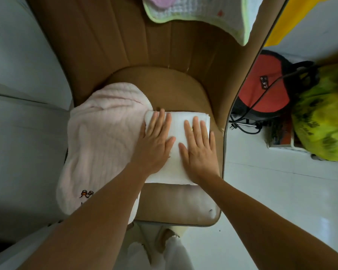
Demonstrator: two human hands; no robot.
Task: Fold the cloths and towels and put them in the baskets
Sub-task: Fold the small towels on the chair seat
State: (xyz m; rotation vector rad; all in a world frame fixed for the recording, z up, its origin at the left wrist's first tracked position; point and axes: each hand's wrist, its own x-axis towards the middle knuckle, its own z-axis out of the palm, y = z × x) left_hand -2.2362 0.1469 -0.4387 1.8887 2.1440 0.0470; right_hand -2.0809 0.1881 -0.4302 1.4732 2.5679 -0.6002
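On the seat of the tan chair (174, 90), I have a white cloth (177, 129) folded into a thick rectangle, lying toward the right side of the cushion. My left hand (154, 141) and right hand (199, 147) both lie flat on top of it, fingers straight and together, neither grip clasping anything, only pressing down. By the look of the stacked edges at its far right corner, this piece is folded several times over and I judge it close to finished, with only the smoothing in hand.

Just beside it on the left, touching its edge, a pink towel (103, 137) lies spread loosely over the seat and hangs off the front; it has a small embroidered motif near the lower end and does not look folded yet. Over the top of the chair back more cloths (195, 14) are draped, a white one with a green border and something pink under it, also unfolded.

I can make out no basket with certainty; a pale plastic container (285, 149) sits on the floor to the right under a yellow-green bundle (324, 114), but I cannot tell what it is. So I reckon most of the work remains.
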